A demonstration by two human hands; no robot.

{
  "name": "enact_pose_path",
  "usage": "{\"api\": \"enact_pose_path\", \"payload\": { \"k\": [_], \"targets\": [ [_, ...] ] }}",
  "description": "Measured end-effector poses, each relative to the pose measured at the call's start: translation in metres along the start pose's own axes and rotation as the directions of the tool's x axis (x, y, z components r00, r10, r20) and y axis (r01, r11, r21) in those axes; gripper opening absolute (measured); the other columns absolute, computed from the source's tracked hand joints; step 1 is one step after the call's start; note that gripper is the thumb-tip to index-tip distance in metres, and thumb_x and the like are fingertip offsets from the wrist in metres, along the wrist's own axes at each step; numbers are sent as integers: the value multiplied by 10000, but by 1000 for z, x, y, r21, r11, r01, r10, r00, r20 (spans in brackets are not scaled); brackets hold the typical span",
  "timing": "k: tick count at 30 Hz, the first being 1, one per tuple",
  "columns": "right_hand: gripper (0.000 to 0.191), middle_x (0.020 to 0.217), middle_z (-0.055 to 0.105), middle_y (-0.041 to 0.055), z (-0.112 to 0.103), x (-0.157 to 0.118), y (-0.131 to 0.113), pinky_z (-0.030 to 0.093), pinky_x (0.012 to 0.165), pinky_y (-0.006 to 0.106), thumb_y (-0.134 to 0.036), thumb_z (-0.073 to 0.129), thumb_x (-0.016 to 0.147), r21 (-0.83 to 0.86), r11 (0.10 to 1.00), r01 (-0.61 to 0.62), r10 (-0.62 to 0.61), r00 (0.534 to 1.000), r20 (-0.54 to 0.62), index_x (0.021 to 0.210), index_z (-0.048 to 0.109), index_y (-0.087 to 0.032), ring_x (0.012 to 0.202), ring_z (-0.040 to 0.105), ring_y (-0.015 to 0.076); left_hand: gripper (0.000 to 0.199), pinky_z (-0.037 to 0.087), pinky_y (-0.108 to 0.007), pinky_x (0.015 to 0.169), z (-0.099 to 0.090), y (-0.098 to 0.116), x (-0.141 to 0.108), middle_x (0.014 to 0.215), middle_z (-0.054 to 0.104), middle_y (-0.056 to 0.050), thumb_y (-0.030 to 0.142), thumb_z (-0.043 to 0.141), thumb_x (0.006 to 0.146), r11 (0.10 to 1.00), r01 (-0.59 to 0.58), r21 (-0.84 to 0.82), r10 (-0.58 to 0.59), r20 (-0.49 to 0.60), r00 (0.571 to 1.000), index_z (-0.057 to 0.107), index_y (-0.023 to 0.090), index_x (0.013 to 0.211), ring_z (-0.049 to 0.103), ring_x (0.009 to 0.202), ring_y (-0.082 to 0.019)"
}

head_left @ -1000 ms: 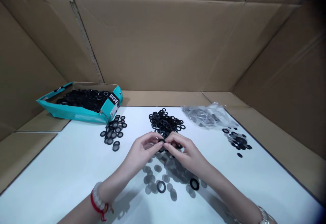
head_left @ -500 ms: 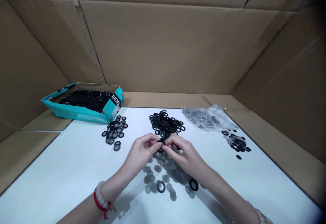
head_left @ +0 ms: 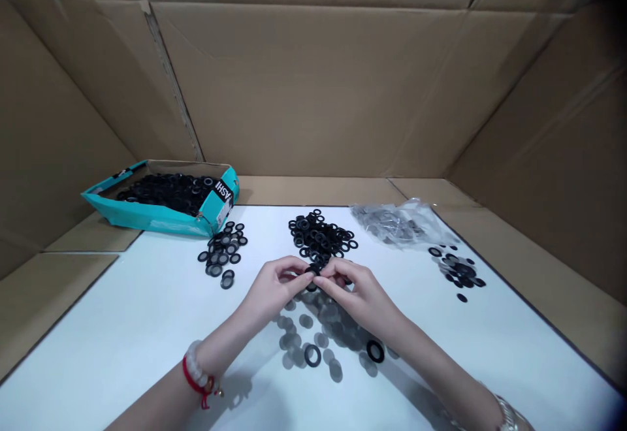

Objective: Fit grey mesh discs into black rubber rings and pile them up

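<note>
Between the fingertips of both hands is a small black ring (head_left: 312, 270), partly hidden by the thumbs. My left hand (head_left: 280, 287) pinches it from the left and my right hand (head_left: 353, 288) from the right, thumbs nearly meeting. Just beyond the fingers lies a heap of black rings (head_left: 321, 236). Under and in front of the hands are scattered grey translucent discs (head_left: 306, 321). Two loose rings rest among them: a thin black ring (head_left: 312, 355) and a thicker black ring (head_left: 375, 351).
A teal box (head_left: 151, 223) full of black rings stands at the back left. Beside it is a pile of rings with grey centres (head_left: 223, 256). A clear plastic bag (head_left: 392, 223) of grey discs lies back right, near a dark disc pile (head_left: 460, 271). Cardboard walls (head_left: 304, 91) surround the white table (head_left: 147, 326).
Both hands stay together at the ring, with only slight finger movement. The whole view has shifted a little.
</note>
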State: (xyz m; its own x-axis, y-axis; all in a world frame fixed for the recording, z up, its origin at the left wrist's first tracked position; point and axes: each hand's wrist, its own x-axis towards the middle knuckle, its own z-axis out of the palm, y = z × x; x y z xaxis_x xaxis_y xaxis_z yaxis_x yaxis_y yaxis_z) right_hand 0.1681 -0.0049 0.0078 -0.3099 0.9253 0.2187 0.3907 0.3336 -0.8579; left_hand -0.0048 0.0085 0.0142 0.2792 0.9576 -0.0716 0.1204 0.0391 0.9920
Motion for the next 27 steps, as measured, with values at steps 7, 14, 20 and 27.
{"api": "enact_pose_path", "payload": {
  "k": [7,14,20,27],
  "targets": [
    [113,866,538,16,-6,0,0,421,659,287,-228,596,870,-102,990,101,-90,990,108,982,587,-234,730,510,161,202,334,-239,565,-3,-4,1,637,579,-3,348,702,687,982,135,-133,-129,56,990,678,148,696,481,604,-121],
    [349,1015,556,38,-12,0,3,467,756,311,-159,518,920,9,970,241,-239,955,173,1235,550,-307,868,545,166,183,298,-230,573,-6,-5,0,630,558,3,314,658,755,972,178,-157,-156,143,977,697,141,713,451,607,-107],
    [123,838,511,-2,1,-3,4,424,640,275,-147,606,840,-119,973,199,-195,980,39,919,532,-205,731,497,145,200,288,-220,566,-1,-12,-1,647,565,2,330,697,718,958,231,-170,-206,152,967,693,130,709,457,620,-105],
    [252,878,505,2,-1,-4,-5,436,652,275,-134,613,801,-126,978,165,-152,983,101,1011,499,-212,736,490,144,213,297,-218,550,-2,-15,-1,593,556,10,337,708,696,955,244,-171,-221,145,964,688,128,665,463,585,-99]
  ]
}}
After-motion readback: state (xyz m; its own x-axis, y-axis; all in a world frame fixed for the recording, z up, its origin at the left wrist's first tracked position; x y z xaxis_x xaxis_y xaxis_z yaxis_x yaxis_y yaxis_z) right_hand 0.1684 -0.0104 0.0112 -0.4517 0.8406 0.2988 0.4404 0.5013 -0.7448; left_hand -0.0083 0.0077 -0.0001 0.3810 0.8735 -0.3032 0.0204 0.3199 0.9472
